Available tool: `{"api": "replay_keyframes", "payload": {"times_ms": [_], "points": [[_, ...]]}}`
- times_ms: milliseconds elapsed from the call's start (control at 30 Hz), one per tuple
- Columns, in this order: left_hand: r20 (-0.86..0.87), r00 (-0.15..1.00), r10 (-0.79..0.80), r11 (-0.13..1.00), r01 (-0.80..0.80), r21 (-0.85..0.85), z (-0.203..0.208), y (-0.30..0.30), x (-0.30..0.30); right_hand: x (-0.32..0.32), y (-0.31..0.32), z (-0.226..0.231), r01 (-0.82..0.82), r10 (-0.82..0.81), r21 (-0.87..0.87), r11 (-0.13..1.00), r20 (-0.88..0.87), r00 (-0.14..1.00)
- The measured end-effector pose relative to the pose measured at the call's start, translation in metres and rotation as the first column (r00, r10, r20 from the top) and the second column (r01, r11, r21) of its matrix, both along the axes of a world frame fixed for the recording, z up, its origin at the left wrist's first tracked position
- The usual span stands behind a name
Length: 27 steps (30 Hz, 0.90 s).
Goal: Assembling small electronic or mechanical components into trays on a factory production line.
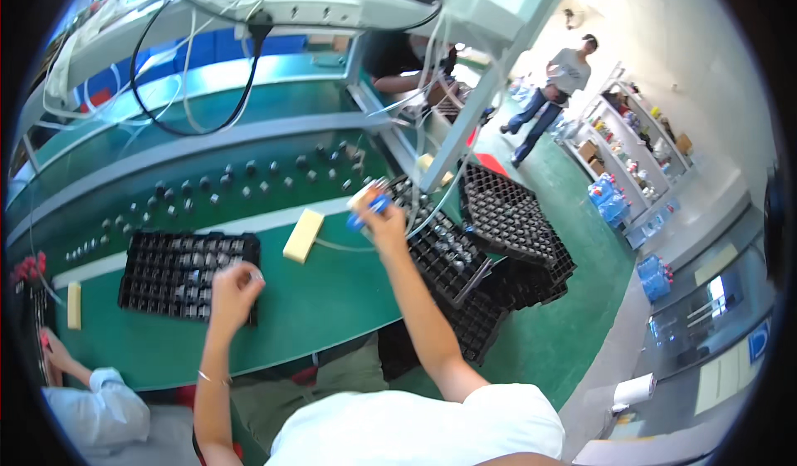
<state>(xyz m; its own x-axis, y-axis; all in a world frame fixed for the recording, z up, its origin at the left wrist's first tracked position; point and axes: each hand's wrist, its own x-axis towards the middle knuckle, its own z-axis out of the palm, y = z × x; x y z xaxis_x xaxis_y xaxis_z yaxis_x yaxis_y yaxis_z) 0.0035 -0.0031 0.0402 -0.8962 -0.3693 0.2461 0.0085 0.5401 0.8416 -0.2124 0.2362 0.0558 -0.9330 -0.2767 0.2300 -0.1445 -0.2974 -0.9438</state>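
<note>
1. Left hand (232, 294): thumb and fingers bent together at the black tray's right edge; I cannot tell whether they grip anything.
2. Black tray (152, 278): rectangular, gridded, shiny bits in its cells.
3. Right hand (384, 223): curled round a smooth blue object (370, 210), well right of that tray.
4. Yellow block (303, 236): matte, oblong, between tray and right hand.
5. Shiny cylinders (251, 168): behind the tray.

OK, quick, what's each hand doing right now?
Left hand: closed in a pinch; can't tell whether it's holding anything.
Right hand: closed, holding a blue object.
</note>
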Motion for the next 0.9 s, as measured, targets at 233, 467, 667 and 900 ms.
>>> {"api": "replay_keyframes", "payload": {"times_ms": [233, 467, 667, 900], "points": [[-0.186, 0.943, 0.275, 0.959, -0.284, -0.023, 0.002, -0.126, -0.074, -0.038, -0.033, -0.028, 0.137, -0.070, 0.249, 0.959, -0.260, 0.963], [-0.204, 0.865, 0.459, 0.845, -0.496, -0.200, -0.029, -0.222, -0.108, -0.007, -0.072, -0.055, 0.323, -0.132, 0.228, 0.918, -0.593, 0.794], [0.065, 0.875, 0.480, 0.806, -0.411, -0.426, -0.031, -0.214, -0.157, -0.002, -0.055, -0.053, 0.345, -0.094, 0.270, 0.899, -0.649, 0.755], [0.151, 0.857, 0.493, 0.670, -0.263, -0.694, -0.053, -0.219, -0.181, -0.006, -0.058, -0.053, 0.357, -0.099, 0.272, 0.894, -0.656, 0.748]]}}
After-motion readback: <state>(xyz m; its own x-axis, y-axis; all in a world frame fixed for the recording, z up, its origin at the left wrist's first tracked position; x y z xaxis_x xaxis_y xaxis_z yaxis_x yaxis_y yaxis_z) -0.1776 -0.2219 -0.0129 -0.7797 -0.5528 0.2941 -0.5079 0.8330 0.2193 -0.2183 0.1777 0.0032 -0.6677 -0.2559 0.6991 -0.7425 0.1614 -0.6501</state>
